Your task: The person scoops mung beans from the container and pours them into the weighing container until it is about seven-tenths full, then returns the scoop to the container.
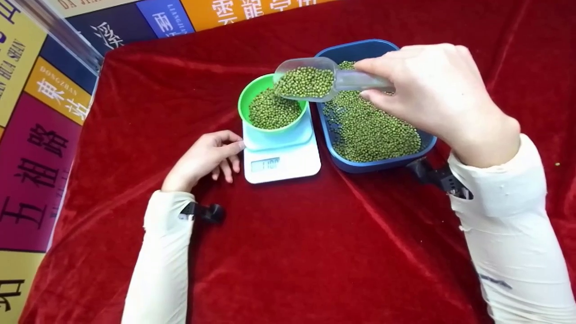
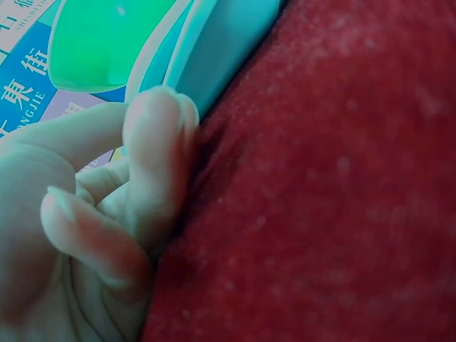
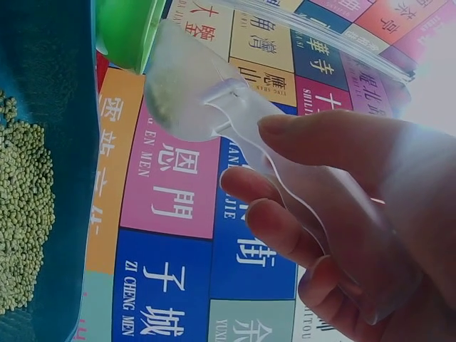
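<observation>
My right hand (image 1: 443,92) grips the handle of a clear plastic scoop (image 3: 285,167) loaded with green mung beans (image 1: 310,82). The scoop's front lip overlaps the rim of a bright green bowl (image 1: 244,105), which holds a heap of the same beans. Under the bowl is a white kitchen scale (image 1: 294,163) with lit digits on its display. My left hand (image 1: 204,155) rests on the cloth at the scale's left side, fingers loosely bent, with fingertips (image 2: 153,117) right at the scale's edge.
A blue rectangular tub (image 1: 380,166) of mung beans stands just right of the scale, under my right hand. Red velvet cloth (image 1: 315,252) covers the table. Panels printed with large characters (image 1: 38,175) stand along the left and back. A stray bean (image 1: 558,164) lies far right.
</observation>
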Action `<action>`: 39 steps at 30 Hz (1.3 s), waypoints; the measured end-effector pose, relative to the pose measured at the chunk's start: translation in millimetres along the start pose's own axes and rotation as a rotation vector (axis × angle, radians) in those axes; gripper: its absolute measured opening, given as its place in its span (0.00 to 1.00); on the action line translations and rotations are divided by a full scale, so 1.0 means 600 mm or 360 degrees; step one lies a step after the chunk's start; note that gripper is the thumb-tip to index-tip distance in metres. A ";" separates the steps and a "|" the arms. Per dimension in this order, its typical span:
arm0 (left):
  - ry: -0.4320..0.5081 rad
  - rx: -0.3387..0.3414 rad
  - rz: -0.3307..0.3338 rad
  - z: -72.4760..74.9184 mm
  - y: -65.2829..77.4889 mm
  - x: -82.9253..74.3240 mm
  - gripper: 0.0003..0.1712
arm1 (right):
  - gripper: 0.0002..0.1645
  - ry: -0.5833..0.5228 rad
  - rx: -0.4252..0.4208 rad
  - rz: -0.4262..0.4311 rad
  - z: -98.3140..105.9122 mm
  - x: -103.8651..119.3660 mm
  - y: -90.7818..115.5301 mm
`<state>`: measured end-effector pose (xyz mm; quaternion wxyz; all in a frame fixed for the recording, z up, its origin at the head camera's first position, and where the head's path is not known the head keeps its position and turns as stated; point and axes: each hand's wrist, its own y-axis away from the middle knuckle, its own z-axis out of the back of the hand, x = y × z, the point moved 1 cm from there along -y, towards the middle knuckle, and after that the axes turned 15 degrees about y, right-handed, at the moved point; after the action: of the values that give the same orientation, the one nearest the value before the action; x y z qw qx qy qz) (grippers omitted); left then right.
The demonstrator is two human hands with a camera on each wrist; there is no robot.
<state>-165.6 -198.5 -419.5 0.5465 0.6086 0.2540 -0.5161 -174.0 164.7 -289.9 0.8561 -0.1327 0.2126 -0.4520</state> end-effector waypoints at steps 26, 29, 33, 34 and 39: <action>0.0010 0.0002 0.0013 -0.001 0.003 -0.006 0.17 | 0.21 -0.0031 -0.0052 -0.0032 -0.007 0.019 -0.004; 0.0008 0.0008 0.0013 -0.006 0.015 -0.020 0.15 | 0.22 -0.0026 -0.0067 -0.0024 -0.005 0.023 -0.005; -0.0009 0.0013 0.0011 -0.012 0.025 -0.035 0.14 | 0.22 -0.0018 -0.0090 -0.0039 -0.002 0.025 -0.004; -0.0013 0.0012 0.0012 -0.012 0.026 -0.037 0.14 | 0.21 -0.0016 -0.0099 -0.0044 -0.001 0.026 -0.004; -0.0009 0.0000 0.0024 -0.014 0.028 -0.038 0.13 | 0.21 -0.0006 -0.0115 -0.0044 0.002 0.033 -0.004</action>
<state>-155.6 -189.4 -392.9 0.5511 0.6091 0.2479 -0.5137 -165.4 147.0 -292.4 0.8447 -0.1673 0.2253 -0.4557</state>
